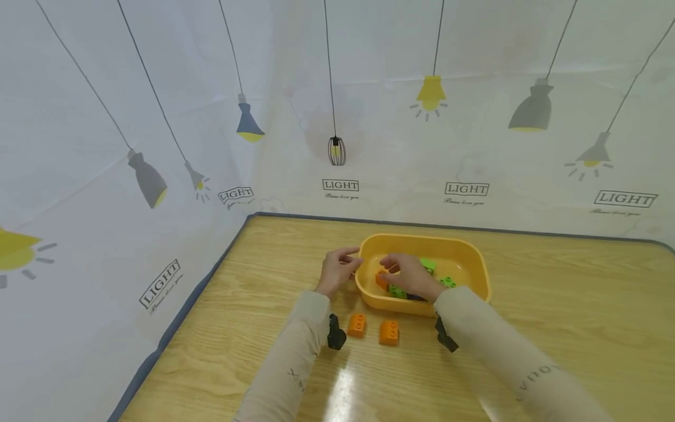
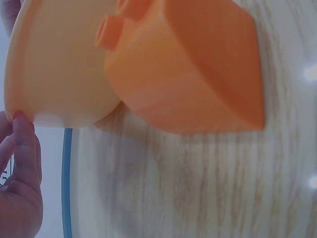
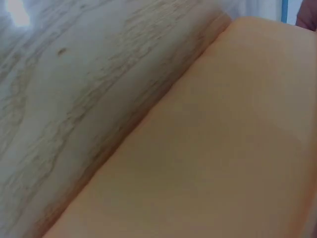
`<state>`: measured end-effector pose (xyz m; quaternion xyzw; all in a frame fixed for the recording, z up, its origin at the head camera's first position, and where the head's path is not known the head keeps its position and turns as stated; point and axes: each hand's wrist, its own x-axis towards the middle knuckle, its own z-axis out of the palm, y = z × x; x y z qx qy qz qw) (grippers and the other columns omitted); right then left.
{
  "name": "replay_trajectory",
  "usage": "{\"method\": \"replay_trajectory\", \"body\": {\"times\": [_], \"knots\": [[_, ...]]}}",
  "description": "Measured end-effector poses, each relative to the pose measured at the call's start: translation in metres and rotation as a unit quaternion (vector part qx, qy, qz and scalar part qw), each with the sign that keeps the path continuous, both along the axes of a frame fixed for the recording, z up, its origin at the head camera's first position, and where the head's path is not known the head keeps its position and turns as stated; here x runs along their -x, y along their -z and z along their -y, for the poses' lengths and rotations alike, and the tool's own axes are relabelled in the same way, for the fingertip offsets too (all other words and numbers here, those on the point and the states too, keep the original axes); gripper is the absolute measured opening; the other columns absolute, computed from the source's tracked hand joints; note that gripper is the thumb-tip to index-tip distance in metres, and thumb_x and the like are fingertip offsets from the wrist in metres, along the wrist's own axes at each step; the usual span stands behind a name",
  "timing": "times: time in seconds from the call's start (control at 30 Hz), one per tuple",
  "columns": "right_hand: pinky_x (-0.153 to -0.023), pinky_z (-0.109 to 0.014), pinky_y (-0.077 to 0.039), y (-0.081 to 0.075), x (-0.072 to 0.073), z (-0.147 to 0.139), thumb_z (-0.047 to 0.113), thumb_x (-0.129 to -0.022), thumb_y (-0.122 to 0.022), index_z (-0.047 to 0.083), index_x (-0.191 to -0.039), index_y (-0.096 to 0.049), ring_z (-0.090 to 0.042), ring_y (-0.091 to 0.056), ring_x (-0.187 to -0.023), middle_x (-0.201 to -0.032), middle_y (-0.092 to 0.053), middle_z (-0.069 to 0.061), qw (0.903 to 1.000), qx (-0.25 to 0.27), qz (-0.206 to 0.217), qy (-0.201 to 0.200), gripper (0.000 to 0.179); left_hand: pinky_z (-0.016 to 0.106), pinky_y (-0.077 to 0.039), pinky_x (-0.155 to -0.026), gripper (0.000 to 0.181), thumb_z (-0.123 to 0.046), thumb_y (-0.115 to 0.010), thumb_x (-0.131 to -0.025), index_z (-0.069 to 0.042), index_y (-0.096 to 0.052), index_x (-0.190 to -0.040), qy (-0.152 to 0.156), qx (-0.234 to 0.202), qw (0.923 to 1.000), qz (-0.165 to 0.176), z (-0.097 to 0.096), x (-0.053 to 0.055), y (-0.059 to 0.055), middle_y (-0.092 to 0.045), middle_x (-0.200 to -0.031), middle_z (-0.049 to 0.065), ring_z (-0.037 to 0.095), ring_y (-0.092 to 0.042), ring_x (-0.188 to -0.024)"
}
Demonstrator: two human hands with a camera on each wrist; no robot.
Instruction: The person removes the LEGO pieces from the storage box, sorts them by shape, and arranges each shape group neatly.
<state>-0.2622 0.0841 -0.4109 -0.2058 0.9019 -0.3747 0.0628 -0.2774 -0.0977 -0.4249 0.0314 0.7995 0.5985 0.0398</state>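
Note:
A yellow plastic basin (image 1: 474,258) stands on the table with several building blocks inside. My left hand (image 1: 337,271) is at its left end, thumb and fingertips pinching the rim; the left wrist view shows these fingers (image 2: 25,148) at the basin's edge. Reaching over the near side, my right hand (image 1: 411,275) pinches an orange block (image 1: 381,280) inside the basin, near its left end. Green blocks (image 1: 398,291) lie under and beside the right hand, partly hidden by it. In the right wrist view only the basin's outer wall (image 3: 198,139) and the table show, with the block out of sight.
Two orange blocks with studs, one on the left (image 1: 357,325) and one on the right (image 1: 389,333), lie on the wooden table (image 1: 554,305) in front of the basin. Behind the table hangs a white sheet (image 1: 390,146) printed with lamps.

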Motion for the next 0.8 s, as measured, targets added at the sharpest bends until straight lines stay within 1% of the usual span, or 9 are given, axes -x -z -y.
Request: {"method": "replay_trajectory", "body": {"times": [0.23, 0.37, 0.47, 0.57, 0.8], "knots": [[-0.078, -0.038, -0.049, 0.012, 0.007, 0.005, 0.008, -0.081, -0.064, -0.007, -0.105, -0.059, -0.029, -0.057, -0.089, -0.100, -0.060, -0.018, 0.9997, -0.020, -0.004, 0.010, 0.029, 0.028, -0.054, -0.058, 0.032, -0.007, -0.060, -0.084, 0.001, -0.058, -0.116, 0.002, 0.001, 1.0000, -0.010, 0.000, 0.000, 0.000, -0.060, -0.090, 0.018, 0.034, -0.060, -0.081], [-0.078, -0.038, -0.049, 0.013, 0.008, 0.008, 0.009, -0.080, -0.065, -0.006, -0.102, -0.061, -0.026, -0.057, -0.087, -0.097, -0.061, -0.016, 0.9992, -0.033, 0.001, 0.023, 0.026, 0.028, -0.054, -0.057, 0.032, -0.007, -0.060, -0.084, 0.001, -0.058, -0.115, 0.001, 0.001, 0.9999, -0.013, 0.001, 0.000, 0.001, -0.061, -0.089, 0.018, 0.032, -0.060, -0.079], [-0.080, -0.037, -0.048, 0.013, 0.009, 0.008, 0.010, -0.080, -0.065, -0.005, -0.100, -0.063, -0.026, -0.057, -0.088, -0.097, -0.062, -0.015, 0.9989, -0.036, 0.010, 0.029, 0.024, 0.031, -0.054, -0.059, 0.032, -0.008, -0.060, -0.084, 0.000, -0.058, -0.115, 0.000, 0.002, 0.9999, -0.011, 0.000, 0.000, 0.002, -0.061, -0.089, 0.016, 0.030, -0.060, -0.078], [-0.080, -0.038, -0.048, 0.014, 0.009, 0.007, 0.008, -0.081, -0.064, -0.005, -0.100, -0.063, -0.027, -0.057, -0.089, -0.097, -0.062, -0.016, 0.9990, -0.038, 0.010, 0.020, 0.024, 0.034, -0.054, -0.062, 0.033, -0.008, -0.061, -0.084, -0.001, -0.058, -0.116, -0.002, -0.001, 1.0000, -0.006, 0.000, 0.000, 0.002, -0.060, -0.089, 0.016, 0.031, -0.060, -0.079], [-0.085, -0.042, -0.045, 0.014, 0.011, 0.003, 0.001, -0.080, -0.061, -0.006, -0.102, -0.062, -0.030, -0.055, -0.096, -0.101, -0.061, -0.017, 0.9990, -0.041, -0.001, -0.018, 0.023, 0.034, -0.054, -0.061, 0.033, -0.008, -0.060, -0.084, -0.001, -0.058, -0.116, 0.001, -0.004, 0.9999, -0.010, 0.001, 0.002, 0.004, -0.060, -0.087, 0.016, 0.034, -0.060, -0.079]]}}
